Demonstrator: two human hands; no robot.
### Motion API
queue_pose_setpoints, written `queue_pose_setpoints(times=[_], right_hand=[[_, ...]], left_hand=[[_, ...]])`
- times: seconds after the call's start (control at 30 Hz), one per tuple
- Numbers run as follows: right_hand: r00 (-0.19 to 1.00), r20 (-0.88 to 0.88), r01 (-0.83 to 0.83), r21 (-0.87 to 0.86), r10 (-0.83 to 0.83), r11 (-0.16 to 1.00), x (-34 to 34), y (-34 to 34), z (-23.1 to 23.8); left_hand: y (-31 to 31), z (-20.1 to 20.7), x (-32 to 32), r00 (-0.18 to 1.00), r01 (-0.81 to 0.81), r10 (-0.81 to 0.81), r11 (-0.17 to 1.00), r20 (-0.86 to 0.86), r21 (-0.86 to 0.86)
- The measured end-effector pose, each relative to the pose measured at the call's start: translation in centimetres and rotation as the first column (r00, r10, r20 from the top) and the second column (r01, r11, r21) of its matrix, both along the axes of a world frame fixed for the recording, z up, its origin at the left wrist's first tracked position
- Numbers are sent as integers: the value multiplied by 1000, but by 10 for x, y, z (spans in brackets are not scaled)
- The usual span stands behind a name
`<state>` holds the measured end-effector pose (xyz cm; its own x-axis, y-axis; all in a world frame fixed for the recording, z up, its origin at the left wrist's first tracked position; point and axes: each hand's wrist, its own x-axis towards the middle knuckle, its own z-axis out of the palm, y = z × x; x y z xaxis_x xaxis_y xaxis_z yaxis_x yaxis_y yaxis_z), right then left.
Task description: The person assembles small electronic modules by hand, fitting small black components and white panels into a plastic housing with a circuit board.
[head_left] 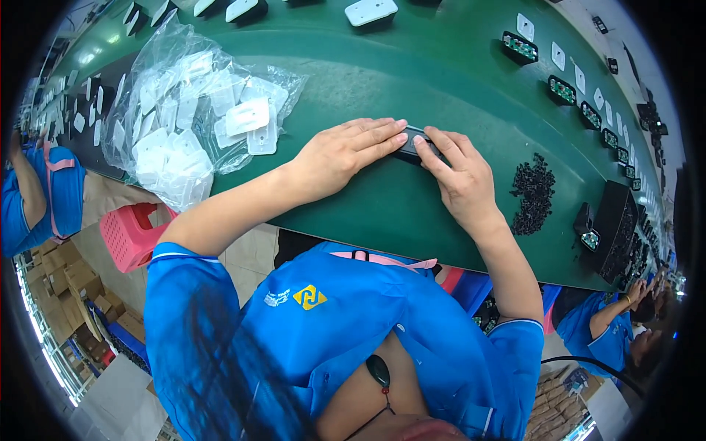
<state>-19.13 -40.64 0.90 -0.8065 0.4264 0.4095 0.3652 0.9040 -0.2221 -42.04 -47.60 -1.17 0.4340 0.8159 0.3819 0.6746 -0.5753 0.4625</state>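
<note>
On the green table, both my hands meet at a black plastic housing [413,142] with a greyish panel on top. My left hand [346,153] comes from the left, its fingers straight and together, the tips pressing on the housing's left end. Curled over the right end are the fingers of my right hand [465,173], with the thumb side toward me. Much of the housing is hidden under the fingers. Right of my right hand lies a pile of small black parts [532,192]. To the left, a clear plastic bag [165,81] spills white plates [248,116].
Black housings with green circuit boards [562,90] stand in a row along the right, beside white plates. White-topped units [371,12] line the far edge. A black box [615,231] sits at the right. Co-workers in blue are at both sides; a pink stool [131,239] stands at left.
</note>
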Motion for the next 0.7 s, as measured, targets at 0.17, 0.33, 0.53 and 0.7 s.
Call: queue_pose_setpoints(times=[0.17, 0.33, 0.53, 0.7], right_hand=[[997, -25, 73, -85, -75, 994, -1, -3, 3], [993, -50, 86, -284, -104, 955, -3, 3, 13], [962, -189, 100, -433, -199, 896, 1, 5, 16], [984, -124, 77, -349, -127, 934, 1, -2, 10]], left_hand=[[0, -1, 3, 999, -17, 18, 998, -30, 58], [11, -11, -5, 974, -16, 34, 996, 223, -84], [6, -7, -2, 886, -49, 196, 941, 421, -335], [3, -16, 0, 873, -25, 149, 965, 464, -262]])
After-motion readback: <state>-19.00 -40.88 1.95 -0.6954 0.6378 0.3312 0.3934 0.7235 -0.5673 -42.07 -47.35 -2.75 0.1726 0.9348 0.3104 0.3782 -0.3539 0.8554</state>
